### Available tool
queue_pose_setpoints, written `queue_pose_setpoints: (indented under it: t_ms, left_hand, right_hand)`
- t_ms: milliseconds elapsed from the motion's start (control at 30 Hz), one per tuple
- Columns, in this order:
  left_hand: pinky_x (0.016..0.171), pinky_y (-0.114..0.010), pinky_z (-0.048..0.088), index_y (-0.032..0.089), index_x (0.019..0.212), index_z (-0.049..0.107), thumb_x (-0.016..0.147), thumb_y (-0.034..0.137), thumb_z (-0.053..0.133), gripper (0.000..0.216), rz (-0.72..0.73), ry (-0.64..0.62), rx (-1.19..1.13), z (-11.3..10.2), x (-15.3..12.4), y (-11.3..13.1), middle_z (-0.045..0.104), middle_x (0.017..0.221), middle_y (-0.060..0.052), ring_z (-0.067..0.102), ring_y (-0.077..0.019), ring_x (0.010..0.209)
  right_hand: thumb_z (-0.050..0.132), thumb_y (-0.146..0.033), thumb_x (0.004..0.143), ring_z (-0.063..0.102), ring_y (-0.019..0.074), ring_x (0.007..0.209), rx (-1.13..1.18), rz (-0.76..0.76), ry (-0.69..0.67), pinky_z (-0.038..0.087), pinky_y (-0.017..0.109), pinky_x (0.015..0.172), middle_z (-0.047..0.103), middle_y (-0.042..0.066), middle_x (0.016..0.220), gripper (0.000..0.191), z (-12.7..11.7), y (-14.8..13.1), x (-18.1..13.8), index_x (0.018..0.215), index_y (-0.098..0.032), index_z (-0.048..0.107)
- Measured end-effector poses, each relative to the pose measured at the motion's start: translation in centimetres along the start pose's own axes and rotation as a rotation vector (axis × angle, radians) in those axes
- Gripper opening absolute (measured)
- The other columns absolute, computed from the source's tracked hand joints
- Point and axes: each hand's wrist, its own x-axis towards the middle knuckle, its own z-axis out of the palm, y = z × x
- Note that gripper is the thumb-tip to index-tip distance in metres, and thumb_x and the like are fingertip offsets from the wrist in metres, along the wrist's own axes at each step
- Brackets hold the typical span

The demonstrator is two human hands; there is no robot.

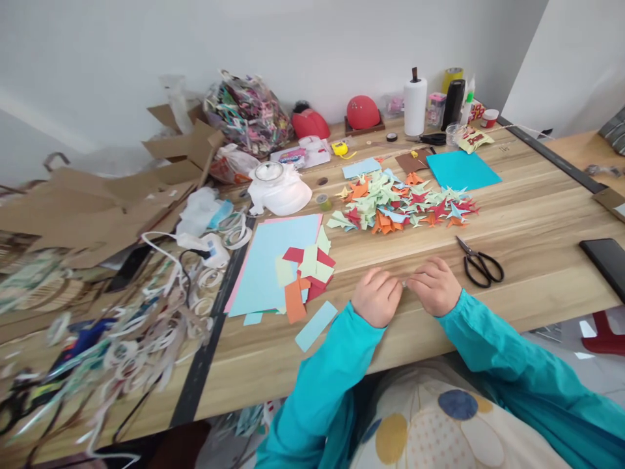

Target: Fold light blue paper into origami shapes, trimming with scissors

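Note:
My left hand and my right hand are close together above the wooden table's front part. Both are closed, fingertips almost meeting. A tiny pale bit shows between them; the rest is hidden by my fingers, so its kind cannot be made out. Beyond them lies a pile of folded paper pieces in green, orange, red and blue. Black-handled scissors rest to the right of my right hand. Left of my left hand are a blue paper strip and loose cut papers on large light-blue sheets.
A turquoise sheet lies behind the pile. White bottle, red pincushion and yellow tape measure stand along the back. Tangled ribbons, a power strip and cardboard crowd the left. A phone lies right.

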Motion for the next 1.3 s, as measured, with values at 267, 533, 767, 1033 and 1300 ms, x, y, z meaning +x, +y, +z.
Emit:
queue_pose_setpoints:
  t_ms: [267, 533, 767, 1033, 1300]
  left_hand:
    - [0.072, -0.033, 0.042, 0.014, 0.067, 0.059, 0.078, 0.012, 0.043, 0.019, 0.021, -0.069, -0.014, 0.1, -0.1, -0.3, 0.059, 0.059, -0.003, 0.053, -0.0136, 0.062]
    - [0.075, -0.037, 0.041, 0.017, 0.075, 0.061, 0.078, 0.014, 0.042, 0.019, 0.018, -0.099, -0.052, -1.7, -1.2, -2.0, 0.064, 0.068, -0.005, 0.057, -0.0155, 0.071]
    - [0.070, -0.036, 0.042, 0.018, 0.074, 0.060, 0.076, 0.013, 0.046, 0.015, -0.046, -0.087, -0.010, -2.6, -1.9, -3.6, 0.066, 0.070, -0.003, 0.059, -0.0155, 0.068]
    - [0.070, -0.034, 0.042, 0.016, 0.077, 0.060, 0.077, 0.014, 0.046, 0.013, 0.017, -0.092, -0.042, -1.7, -0.9, -2.0, 0.065, 0.069, -0.003, 0.058, -0.0145, 0.066]
    - [0.069, -0.036, 0.042, 0.013, 0.076, 0.060, 0.081, 0.016, 0.041, 0.020, 0.027, -0.143, -0.052, -0.6, 0.0, -0.5, 0.063, 0.069, -0.007, 0.056, -0.0161, 0.067]
  right_hand:
    - [0.048, -0.011, 0.076, 0.056, 0.0134, 0.073, 0.025, -0.073, -0.033, 0.031, 0.039, 0.091, 0.066, 0.001, 0.069, 0.014, -0.1, -0.5, 1.1, 0.076, -0.017, 0.060]
    - [0.052, -0.012, 0.077, 0.059, 0.0137, 0.082, 0.020, -0.023, -0.023, 0.027, 0.041, 0.096, 0.068, -0.002, 0.073, 0.012, -1.0, 1.5, 0.1, 0.075, -0.021, 0.059]
    - [0.050, -0.015, 0.078, 0.060, 0.0138, 0.075, -0.047, 0.094, -0.046, 0.032, 0.036, 0.090, 0.069, 0.001, 0.072, 0.012, -2.4, 4.4, -1.3, 0.078, -0.020, 0.061]
    - [0.053, -0.021, 0.079, 0.057, 0.0162, 0.088, 0.044, 0.058, -0.031, 0.035, 0.034, 0.087, 0.068, 0.005, 0.095, 0.019, -1.1, 0.7, 0.5, 0.097, -0.018, 0.059]
    - [0.046, -0.009, 0.079, 0.056, 0.0129, 0.075, 0.030, -0.082, -0.033, 0.034, 0.036, 0.089, 0.067, 0.001, 0.072, 0.017, 0.1, -0.9, 1.1, 0.077, -0.018, 0.061]
